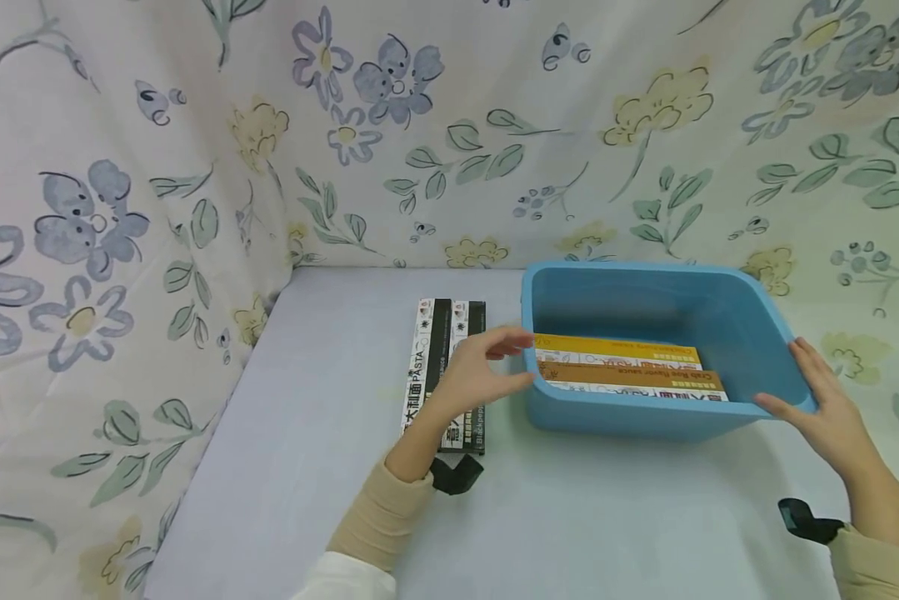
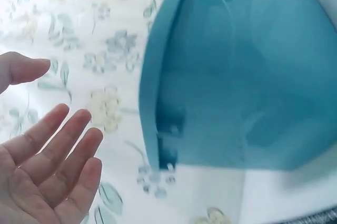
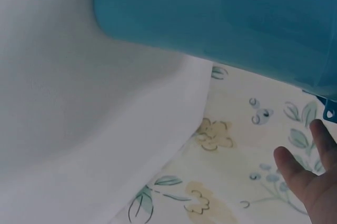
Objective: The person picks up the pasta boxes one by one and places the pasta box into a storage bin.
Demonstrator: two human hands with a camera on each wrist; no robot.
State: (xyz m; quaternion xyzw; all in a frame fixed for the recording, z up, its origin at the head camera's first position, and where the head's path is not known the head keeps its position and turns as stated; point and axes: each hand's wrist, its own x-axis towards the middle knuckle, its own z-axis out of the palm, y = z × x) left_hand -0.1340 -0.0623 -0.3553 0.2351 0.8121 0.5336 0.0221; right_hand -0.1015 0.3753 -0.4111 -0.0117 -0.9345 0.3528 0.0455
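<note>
Work in hand, as I judge it, is the handling of the blue tub [image 1: 606, 422] at right of centre in the head view, with a hand at each end of it; the step looks like setting or steadying it. Inside, toward the tub's front left, lie a yellow box [image 1: 610, 343] and a brown box [image 1: 629, 374] side by side. Two black-and-white pasta boxes [image 1: 422, 375] lie on the table [image 1: 314, 400] near mid-frame, outside the tub and partly hidden by the left arm.

The left hand [image 1: 477, 371] is at the tub's left rim, thumb and fingers wide apart with no box between them; at lower left of the left wrist view its fingers are nearly straight. Contact with the rim I cannot tell. The right hand [image 1: 831, 417], at the right of the head view, has its thumb and fingers spread about the tub's near right corner, holding no box; how firmly it touches I cannot tell.

Shifting the tub would call for both hands to take the rim evenly; adding the pasta boxes would call for the left to reach back and narrow round one
</note>
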